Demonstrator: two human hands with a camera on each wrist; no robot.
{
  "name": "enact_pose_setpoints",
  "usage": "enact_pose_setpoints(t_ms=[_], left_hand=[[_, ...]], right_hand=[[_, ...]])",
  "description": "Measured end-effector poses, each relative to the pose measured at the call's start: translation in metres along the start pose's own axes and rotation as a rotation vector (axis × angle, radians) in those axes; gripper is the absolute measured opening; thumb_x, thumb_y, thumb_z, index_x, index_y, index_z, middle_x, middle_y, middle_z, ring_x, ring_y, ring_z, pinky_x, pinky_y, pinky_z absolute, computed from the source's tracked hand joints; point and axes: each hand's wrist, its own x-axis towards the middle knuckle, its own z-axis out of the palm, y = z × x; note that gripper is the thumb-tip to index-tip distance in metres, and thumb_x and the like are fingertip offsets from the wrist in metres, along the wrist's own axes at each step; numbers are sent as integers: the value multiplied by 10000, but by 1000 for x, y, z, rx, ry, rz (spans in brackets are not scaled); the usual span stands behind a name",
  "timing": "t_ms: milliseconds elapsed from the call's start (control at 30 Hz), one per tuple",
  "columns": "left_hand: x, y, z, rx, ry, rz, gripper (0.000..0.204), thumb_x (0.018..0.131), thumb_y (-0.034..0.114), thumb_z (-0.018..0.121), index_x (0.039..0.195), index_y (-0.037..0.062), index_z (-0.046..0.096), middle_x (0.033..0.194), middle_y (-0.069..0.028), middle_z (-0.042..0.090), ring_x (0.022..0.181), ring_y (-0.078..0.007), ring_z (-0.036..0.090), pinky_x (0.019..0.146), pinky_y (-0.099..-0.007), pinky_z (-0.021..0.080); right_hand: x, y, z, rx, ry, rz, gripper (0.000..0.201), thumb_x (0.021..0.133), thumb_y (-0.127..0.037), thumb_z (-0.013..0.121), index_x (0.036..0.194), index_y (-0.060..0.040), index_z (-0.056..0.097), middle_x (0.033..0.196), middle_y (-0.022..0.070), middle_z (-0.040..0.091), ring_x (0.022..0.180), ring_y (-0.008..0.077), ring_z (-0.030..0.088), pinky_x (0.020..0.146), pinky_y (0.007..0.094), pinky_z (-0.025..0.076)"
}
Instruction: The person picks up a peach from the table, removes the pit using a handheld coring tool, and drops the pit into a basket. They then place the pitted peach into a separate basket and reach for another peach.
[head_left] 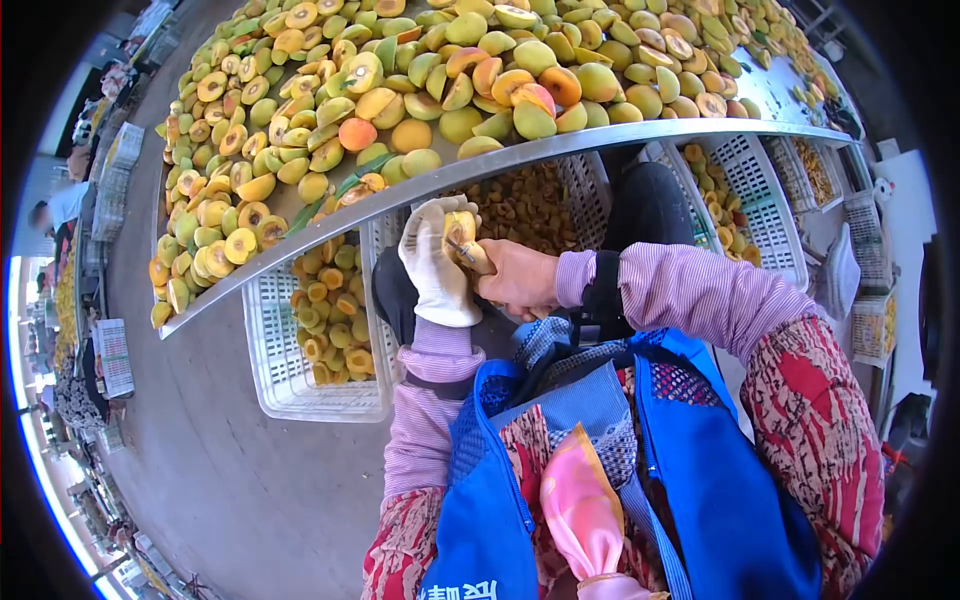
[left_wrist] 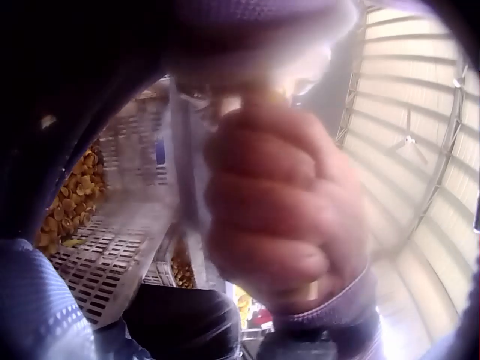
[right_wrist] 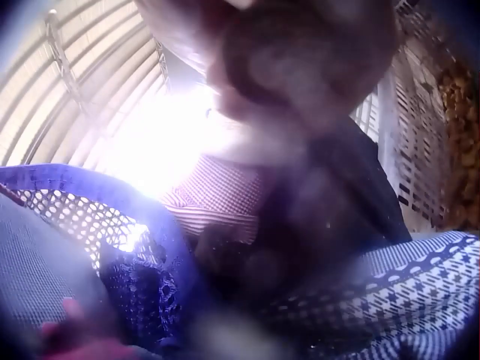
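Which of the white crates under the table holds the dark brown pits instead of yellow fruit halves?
The middle crate, directly above the hands, holds the brown pits. The crate to its left and the crate to its right hold yellow fruit halves.

We looked in on a fruit-processing shed: a long metal table point(head_left: 640, 135) heaped with halved peaches point(head_left: 420, 90), white plastic crates point(head_left: 300, 385) below, an arched corrugated roof point(left_wrist: 420, 135) overhead.

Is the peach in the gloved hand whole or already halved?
Halved: the peach half shows yellow cut flesh, held in the gloved left hand.
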Motion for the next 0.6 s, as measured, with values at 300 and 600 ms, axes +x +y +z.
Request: enact_pose_setpoints(t_ms=[300,600], left_hand=[[-7,7,0,51,-146,26,273,837,222,595,931,-34,579,875,-133,614,779,-208,612,683,-319,526],[-8,6,8,138,-189,38,209,838,165,577,921,-26,575,871,-119,614,764,-201,615,669,-300,528]], right_hand=[[-24,-20,-2,-225,5,31,127,765,-80,465,890,-55,464,570,50,485,377,130,434,309,276,350],[-9,6,-7,153,-146,55,170,791,-114,525,855,-12,407,578,54,482,381,147,465,323,305,395]])
